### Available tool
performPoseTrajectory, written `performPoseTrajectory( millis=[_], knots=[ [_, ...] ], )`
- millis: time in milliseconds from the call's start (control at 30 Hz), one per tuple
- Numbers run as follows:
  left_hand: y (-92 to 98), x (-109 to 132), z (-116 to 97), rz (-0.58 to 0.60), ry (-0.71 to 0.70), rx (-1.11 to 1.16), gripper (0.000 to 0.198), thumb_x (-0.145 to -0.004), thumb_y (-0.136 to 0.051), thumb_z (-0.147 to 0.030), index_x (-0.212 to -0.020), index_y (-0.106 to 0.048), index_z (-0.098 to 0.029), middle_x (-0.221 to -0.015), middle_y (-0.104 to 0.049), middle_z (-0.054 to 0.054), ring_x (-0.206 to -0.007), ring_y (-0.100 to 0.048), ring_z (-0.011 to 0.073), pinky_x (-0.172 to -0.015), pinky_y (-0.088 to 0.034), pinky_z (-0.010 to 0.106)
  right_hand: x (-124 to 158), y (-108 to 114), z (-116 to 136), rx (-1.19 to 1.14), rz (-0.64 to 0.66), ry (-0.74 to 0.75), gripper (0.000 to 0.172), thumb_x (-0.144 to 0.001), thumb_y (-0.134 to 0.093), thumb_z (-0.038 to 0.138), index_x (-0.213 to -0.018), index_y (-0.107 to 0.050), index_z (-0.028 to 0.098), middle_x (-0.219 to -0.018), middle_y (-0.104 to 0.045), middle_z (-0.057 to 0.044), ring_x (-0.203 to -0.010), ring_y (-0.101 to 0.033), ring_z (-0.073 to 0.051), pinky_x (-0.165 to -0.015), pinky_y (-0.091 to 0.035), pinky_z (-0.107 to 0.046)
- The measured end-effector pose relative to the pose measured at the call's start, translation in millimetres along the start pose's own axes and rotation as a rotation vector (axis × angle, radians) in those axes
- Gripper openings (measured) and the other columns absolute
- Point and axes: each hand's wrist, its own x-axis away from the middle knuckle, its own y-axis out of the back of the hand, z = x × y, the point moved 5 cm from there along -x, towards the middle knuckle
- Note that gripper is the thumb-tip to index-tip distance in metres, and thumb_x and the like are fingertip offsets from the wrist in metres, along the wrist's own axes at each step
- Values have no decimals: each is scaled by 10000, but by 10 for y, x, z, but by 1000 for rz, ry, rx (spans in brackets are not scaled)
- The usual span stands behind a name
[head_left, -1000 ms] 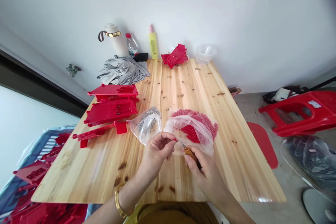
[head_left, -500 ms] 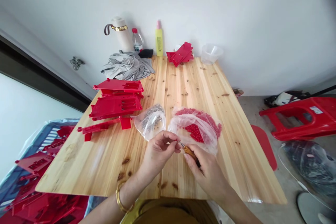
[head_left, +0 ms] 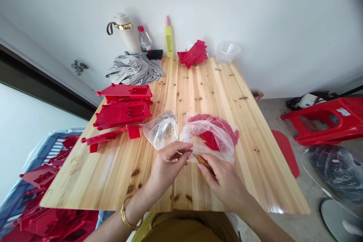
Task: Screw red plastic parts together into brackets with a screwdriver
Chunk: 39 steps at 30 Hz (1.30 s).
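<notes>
Between thumb and forefinger, my left hand (head_left: 170, 162) pinches a small red plastic piece (head_left: 190, 151). My right hand (head_left: 221, 176) grips a small tool with a wooden handle (head_left: 204, 161) and a metal tip, which meets the red piece; the exact kind of tool is unclear. Just beyond the hands lie an open clear bag of small metal parts (head_left: 164, 125) and a larger clear bag of small red pieces (head_left: 211, 132). Left of them, red plastic panels (head_left: 123, 113) are stacked on the wooden table (head_left: 113, 174).
A blue basket (head_left: 51, 147) full of red panels stands at the table's left. Along the wall are a grey cloth (head_left: 136, 69), a jug (head_left: 126, 34), a water bottle (head_left: 145, 41), a yellow bottle (head_left: 169, 41), red panels (head_left: 193, 55) and a plastic tub (head_left: 227, 53). A red stool (head_left: 326, 121) lies right.
The red piece now shows at my left fingertips, with the tool's tip against it. My hands stay nearly in place; the view has shifted slightly.
</notes>
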Motion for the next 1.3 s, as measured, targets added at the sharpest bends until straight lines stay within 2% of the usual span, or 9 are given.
performPoseTrajectory(
  millis=[200,433,567,667,767,967,1033,1167,1300],
  knots=[
    [4,25,36,25,76,14,310,-854,-676,-171,-1156,-691,-239,-897,-724,4,-658,-647,81,-590,-577,172,0,18,25,4,23,-11,184,-1008,-451,221,-1135,-582,195,-1014,-725,-80,-871,-709,-217,-735,-540,-331],
    [103,-16,-65,113,-147,-299,486,-891,-620,-157,-1351,-499,-255,-906,-715,2,-782,-676,113,-667,-554,200,-57,-19,-72,-137,61,-46,196,-1008,-470,248,-1141,-611,218,-1057,-717,-66,-937,-686,-203,-779,-531,-303],
    [403,-300,31,6,-190,-829,150,-950,-515,-195,-1049,-627,-188,-899,-688,54,-781,-657,162,-686,-526,269,-107,-25,-155,-292,31,-140,226,-1021,-453,336,-1129,-608,213,-858,-700,-19,-781,-661,-167,-719,-517,-271],
    [446,-529,211,137,-99,-1266,240,-978,-429,-190,-884,-648,-162,-946,-675,107,-848,-656,229,-727,-501,330,-129,-27,-124,-308,31,-135,229,-1018,-445,358,-1054,-616,210,-778,-668,0,-703,-631,-156,-671,-503,-264],
    [394,-637,352,244,-11,-1391,232,-956,-427,-145,-895,-651,-146,-1007,-670,139,-852,-661,248,-684,-479,317,-140,-35,-75,-291,32,-111,218,-1013,-440,343,-1002,-610,207,-760,-656,1,-687,-624,-158,-635,-495,-263],
    [403,-627,390,247,-7,-1364,233,-946,-429,-138,-930,-661,-150,-1012,-677,141,-857,-664,242,-685,-482,305,-135,-54,-86,-268,17,-116,197,-1011,-444,316,-1005,-608,207,-774,-673,-3,-698,-644,-164,-627,-499,-260],
    [455,-598,335,178,-49,-1288,253,-958,-427,-174,-913,-675,-161,-974,-690,128,-854,-662,234,-732,-499,318,-150,-61,-80,-264,12,-109,188,-1011,-448,304,-1005,-606,204,-776,-673,-3,-706,-646,-164,-636,-495,-259],
    [557,-450,158,-135,-52,-670,192,-923,-531,-262,-931,-709,-187,-862,-720,73,-739,-654,176,-697,-539,289,-242,-96,-3,-236,-8,-72,169,-1012,-451,276,-999,-601,198,-756,-647,4,-675,-622,-152,-641,-477,-260],
    [385,-232,133,-150,211,31,225,-856,-654,-351,-925,-717,-146,-740,-703,39,-549,-594,118,-479,-504,221,-358,-151,87,-173,-52,-51,147,-1002,-464,253,-1025,-595,192,-809,-670,-20,-717,-643,-166,-662,-486,-272]
  ],
)
